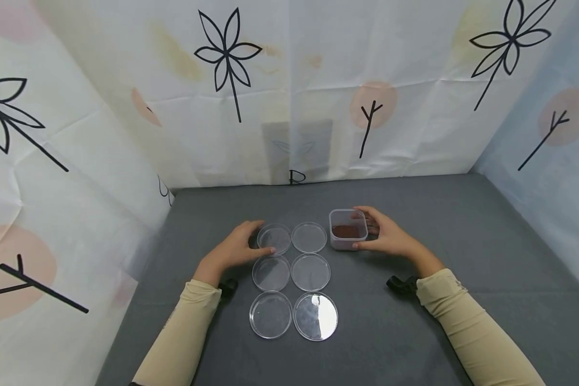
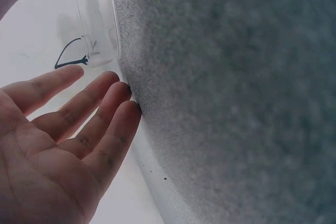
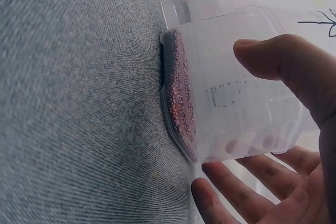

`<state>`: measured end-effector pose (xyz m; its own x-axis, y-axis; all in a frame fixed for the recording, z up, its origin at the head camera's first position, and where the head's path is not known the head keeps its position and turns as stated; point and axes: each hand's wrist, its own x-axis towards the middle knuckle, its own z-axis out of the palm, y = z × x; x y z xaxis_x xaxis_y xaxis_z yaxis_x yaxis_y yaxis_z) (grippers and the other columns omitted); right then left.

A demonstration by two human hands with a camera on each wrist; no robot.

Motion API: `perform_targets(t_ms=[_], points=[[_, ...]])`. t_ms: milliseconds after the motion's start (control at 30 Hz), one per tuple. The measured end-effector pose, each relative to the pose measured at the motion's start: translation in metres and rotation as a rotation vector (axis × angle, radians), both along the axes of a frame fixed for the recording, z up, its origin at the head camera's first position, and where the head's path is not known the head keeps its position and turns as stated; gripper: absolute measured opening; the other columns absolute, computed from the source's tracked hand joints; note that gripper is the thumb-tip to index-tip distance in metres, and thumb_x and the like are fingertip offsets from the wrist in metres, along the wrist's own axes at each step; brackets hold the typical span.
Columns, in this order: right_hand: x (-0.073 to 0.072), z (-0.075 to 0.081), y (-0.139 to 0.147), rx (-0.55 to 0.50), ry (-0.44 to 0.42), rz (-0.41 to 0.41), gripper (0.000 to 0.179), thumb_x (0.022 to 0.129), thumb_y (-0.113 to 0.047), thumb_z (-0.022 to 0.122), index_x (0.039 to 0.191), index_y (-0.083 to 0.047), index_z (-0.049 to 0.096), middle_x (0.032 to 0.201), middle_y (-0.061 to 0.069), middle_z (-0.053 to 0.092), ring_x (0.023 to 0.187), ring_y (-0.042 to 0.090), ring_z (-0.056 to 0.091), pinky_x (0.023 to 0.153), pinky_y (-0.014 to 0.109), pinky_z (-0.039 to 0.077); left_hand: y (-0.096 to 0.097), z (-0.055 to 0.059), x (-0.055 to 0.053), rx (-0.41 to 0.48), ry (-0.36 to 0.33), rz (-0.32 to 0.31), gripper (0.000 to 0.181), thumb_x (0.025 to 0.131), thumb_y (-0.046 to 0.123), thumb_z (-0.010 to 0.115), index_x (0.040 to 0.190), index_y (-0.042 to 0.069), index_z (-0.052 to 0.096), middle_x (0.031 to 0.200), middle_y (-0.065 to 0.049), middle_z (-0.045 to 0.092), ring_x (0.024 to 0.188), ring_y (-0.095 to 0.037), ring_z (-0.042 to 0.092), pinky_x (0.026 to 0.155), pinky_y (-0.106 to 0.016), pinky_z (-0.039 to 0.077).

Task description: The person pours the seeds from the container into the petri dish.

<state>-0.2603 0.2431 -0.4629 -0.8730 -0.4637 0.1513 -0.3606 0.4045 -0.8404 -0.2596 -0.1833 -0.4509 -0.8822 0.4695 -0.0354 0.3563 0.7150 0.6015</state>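
head view: right hand point(image 1: 386, 235) pinches tub point(image 1: 342, 245) between thumb and fingers, just right of the far dishes point(image 1: 310, 237), presumably steadying its brown contents point(image 1: 346, 231); left hand point(image 1: 235, 247), fingers spread round the far left dish point(image 1: 276, 237), contact unclear.

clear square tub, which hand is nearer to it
Right. The right hand is around the right side of the clear square tub; the left hand is farther left, at the back-left dish, with the back-right dish in between.
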Motion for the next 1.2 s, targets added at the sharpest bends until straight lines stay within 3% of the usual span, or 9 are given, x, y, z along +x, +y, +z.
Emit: perform_targets(t_ms=[467,800,1033,1200], points=[[0.002,0.007,-0.007,0.059,0.03,-0.144,0.089,0.086,-0.013,0.09,0.159,-0.006,0.04,0.154,0.023,0.055,0.138,0.046,0.057,0.106,0.062,0.055,-0.001,-0.002,0.0,-0.018,-0.02,0.002,0.089,0.095,0.045,0.08,0.161,-0.001,0.042,0.147,-0.024,0.055,0.135,-0.039,0.055,0.113,-0.059,0.05],[0.002,0.012,-0.024,0.0,0.03,-0.214,0.09,0.085,-0.014,0.092,0.159,-0.006,0.041,0.153,0.024,0.054,0.138,0.046,0.056,0.097,0.054,0.062,0.0,-0.003,-0.001,0.005,-0.018,-0.009,0.085,0.095,0.041,0.08,0.159,-0.002,0.045,0.141,-0.024,0.056,0.128,-0.038,0.059,0.107,-0.056,0.054],[0.0,0.016,-0.042,0.008,0.092,-0.267,0.094,0.083,-0.013,0.093,0.16,-0.007,0.04,0.154,0.023,0.055,0.139,0.044,0.056,0.097,0.056,0.062,0.0,-0.004,-0.002,0.012,-0.03,-0.01,0.083,0.096,0.039,0.08,0.159,-0.002,0.045,0.136,-0.024,0.056,0.124,-0.038,0.061,0.103,-0.054,0.057],[-0.002,0.023,-0.058,0.011,0.128,-0.262,0.096,0.08,-0.013,0.095,0.16,-0.006,0.041,0.151,0.024,0.056,0.137,0.044,0.057,0.097,0.059,0.062,0.0,-0.004,-0.002,0.001,-0.053,-0.006,0.084,0.096,0.039,0.08,0.16,-0.002,0.044,0.138,-0.024,0.055,0.126,-0.038,0.06,0.105,-0.054,0.056]])
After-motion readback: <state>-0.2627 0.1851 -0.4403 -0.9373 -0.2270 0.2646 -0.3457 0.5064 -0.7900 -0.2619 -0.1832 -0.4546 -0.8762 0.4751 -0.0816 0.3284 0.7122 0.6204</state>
